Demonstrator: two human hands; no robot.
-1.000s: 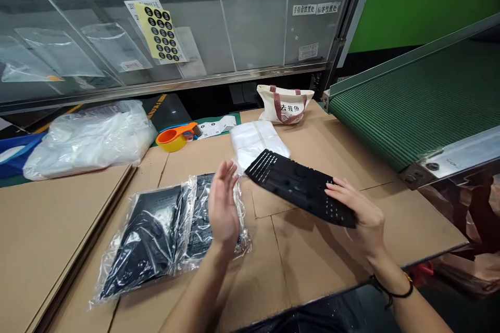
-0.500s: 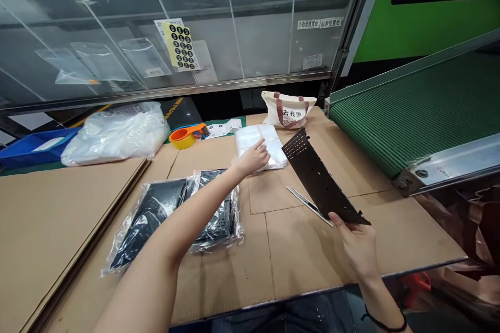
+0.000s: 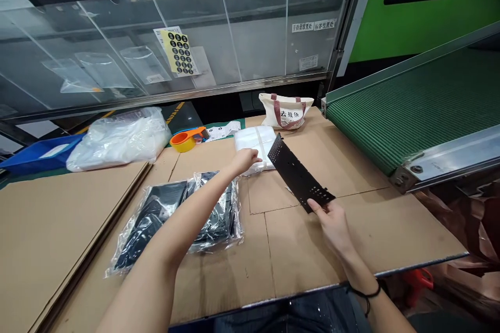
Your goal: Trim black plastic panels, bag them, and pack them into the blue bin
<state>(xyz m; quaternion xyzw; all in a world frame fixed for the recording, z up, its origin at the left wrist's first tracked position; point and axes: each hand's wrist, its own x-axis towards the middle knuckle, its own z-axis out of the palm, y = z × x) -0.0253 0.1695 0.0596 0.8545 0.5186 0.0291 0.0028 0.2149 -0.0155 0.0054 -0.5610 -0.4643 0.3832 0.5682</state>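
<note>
My right hand (image 3: 332, 218) grips the lower end of a thin black perforated panel (image 3: 297, 171), thumb on its face. The panel is held tilted above the table, its far end close to a stack of clear plastic bags (image 3: 258, 138). At the near left side of that stack is my left hand (image 3: 247, 160), its fingers curled and closed on the plastic of a bag; the fingertips are partly hidden. Under my left forearm lie black panels in clear plastic wrapping (image 3: 156, 213). A utility knife (image 3: 288, 189) is mostly covered by the held panel.
A cream tote bag (image 3: 287, 112) stands behind the bag stack. Toward the back left are an orange-and-yellow tape dispenser (image 3: 183, 140), a bulky plastic bundle (image 3: 121, 138) and a blue tray (image 3: 39, 153). A green conveyor belt (image 3: 410, 109) borders the right. Cardboard sheets (image 3: 58, 218) lie left.
My right hand has brought the black panel left and toward the bag stack, covering most of the knife. My left hand has drawn slightly left, and its extended index finger has curled in.
</note>
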